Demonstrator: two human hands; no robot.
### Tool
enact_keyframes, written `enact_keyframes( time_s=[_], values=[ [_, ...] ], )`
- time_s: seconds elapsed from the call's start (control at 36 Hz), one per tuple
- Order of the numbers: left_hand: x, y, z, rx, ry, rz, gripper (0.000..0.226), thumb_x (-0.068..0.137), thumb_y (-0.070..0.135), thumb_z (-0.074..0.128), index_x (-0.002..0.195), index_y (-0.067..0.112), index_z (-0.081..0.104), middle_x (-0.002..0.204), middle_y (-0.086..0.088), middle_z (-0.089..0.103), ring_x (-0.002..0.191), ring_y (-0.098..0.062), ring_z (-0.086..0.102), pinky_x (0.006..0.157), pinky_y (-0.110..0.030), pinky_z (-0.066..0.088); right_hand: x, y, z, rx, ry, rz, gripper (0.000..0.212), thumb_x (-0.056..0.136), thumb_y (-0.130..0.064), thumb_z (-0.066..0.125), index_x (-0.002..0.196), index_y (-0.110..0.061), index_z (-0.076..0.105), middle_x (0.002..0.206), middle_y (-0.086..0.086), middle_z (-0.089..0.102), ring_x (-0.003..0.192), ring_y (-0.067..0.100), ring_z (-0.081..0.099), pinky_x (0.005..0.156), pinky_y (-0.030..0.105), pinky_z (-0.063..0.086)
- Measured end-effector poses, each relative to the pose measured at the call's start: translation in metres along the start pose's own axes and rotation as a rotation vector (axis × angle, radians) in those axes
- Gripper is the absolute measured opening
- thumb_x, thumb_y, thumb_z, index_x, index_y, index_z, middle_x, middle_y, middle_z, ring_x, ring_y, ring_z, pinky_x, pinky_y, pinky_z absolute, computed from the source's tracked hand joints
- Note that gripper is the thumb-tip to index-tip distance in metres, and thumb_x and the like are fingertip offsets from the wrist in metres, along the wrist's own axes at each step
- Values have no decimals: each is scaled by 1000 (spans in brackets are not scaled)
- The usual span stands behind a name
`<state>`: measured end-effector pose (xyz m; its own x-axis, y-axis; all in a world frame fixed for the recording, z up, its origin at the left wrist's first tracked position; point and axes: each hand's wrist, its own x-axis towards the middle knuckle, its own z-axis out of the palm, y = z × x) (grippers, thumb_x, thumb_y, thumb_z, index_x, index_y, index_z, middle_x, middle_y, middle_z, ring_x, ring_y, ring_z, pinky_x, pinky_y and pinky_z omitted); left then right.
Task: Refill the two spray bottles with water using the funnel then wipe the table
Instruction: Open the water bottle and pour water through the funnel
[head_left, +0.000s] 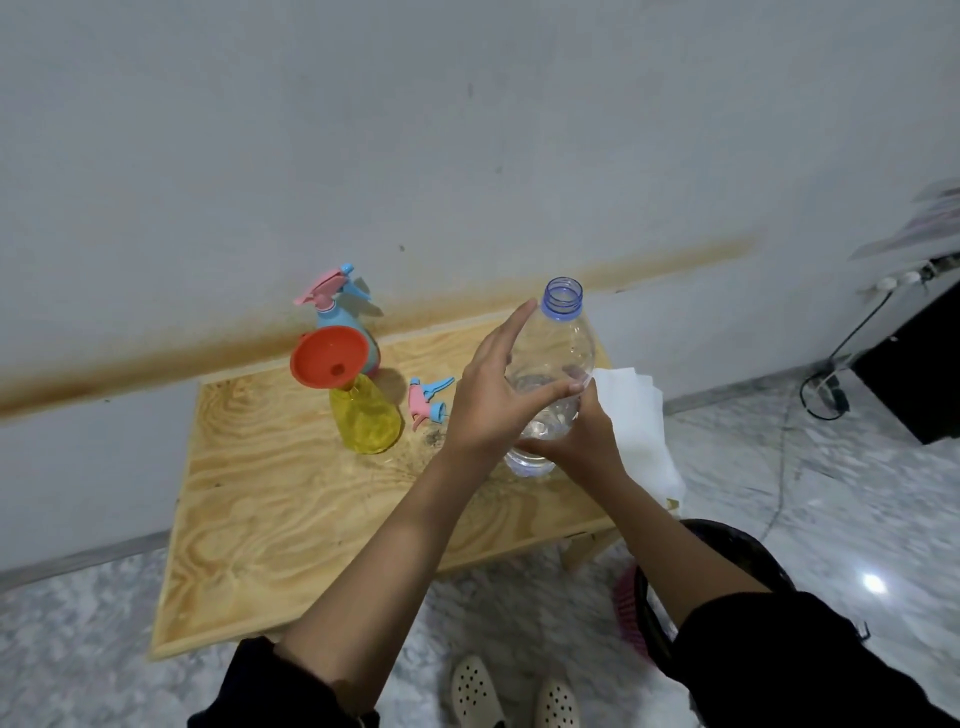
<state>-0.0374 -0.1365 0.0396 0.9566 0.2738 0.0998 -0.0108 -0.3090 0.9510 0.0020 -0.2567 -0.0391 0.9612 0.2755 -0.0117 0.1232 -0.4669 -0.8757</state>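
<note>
A clear water bottle (558, 343) with an open blue neck stands near the table's right side, a little water at its bottom. My left hand (493, 389) lies against its left side with the thumb across the front. My right hand (582, 436) grips its lower right part. A yellow spray bottle (366, 415) stands uncapped with an orange funnel (327, 356) in its neck. Behind it stands a blue spray bottle (340, 312) with its pink and blue trigger head on. A loose pink and blue trigger head (426, 397) lies on the table between the yellow bottle and my left hand.
The wooden table (270, 519) stands against a white wall. A white cloth (639, 426) hangs over its right edge. A dark bin (737, 545) and a pink brush (628, 608) sit on the marble floor at the right. A black cable and a box lie far right.
</note>
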Motion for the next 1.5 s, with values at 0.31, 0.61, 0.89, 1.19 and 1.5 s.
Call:
enact_keyframes(
  time_s=[0.31,0.61,0.89,1.19,1.5],
  values=[
    [-5,-5,-10,-1,-141,19,80,78,31,75,132,62,25,127,28,35,118,0,41,92,-20,41,-1,7,-1,24,-35,-59,100,59,-20,88,140,-14,30,126,-4,50,116,12,49,81,-4,31],
    [-7,1,4,-7,-109,27,78,81,30,72,136,58,24,140,12,34,131,-9,35,107,-40,40,7,16,-9,29,-9,-78,101,62,-21,88,142,-14,27,138,3,47,126,16,45,97,20,33],
    [-6,-3,10,24,-76,47,78,80,39,71,135,62,21,137,11,26,123,-3,40,102,-35,45,11,23,-8,59,-45,-75,104,62,-22,87,143,-17,22,132,-4,40,125,9,39,102,23,33],
    [-11,-9,9,93,-81,73,76,87,32,65,145,45,18,139,8,29,122,-5,38,101,-24,36,0,27,-10,-73,7,-105,77,70,-21,80,133,-10,38,124,8,51,116,22,47,88,24,35],
    [-42,-50,-19,459,-125,8,61,94,31,54,146,17,28,150,0,31,137,-13,28,102,-19,23,-38,39,-5,-440,-114,34,50,77,-14,68,121,2,51,114,19,55,107,35,51,87,35,41]
  ],
)
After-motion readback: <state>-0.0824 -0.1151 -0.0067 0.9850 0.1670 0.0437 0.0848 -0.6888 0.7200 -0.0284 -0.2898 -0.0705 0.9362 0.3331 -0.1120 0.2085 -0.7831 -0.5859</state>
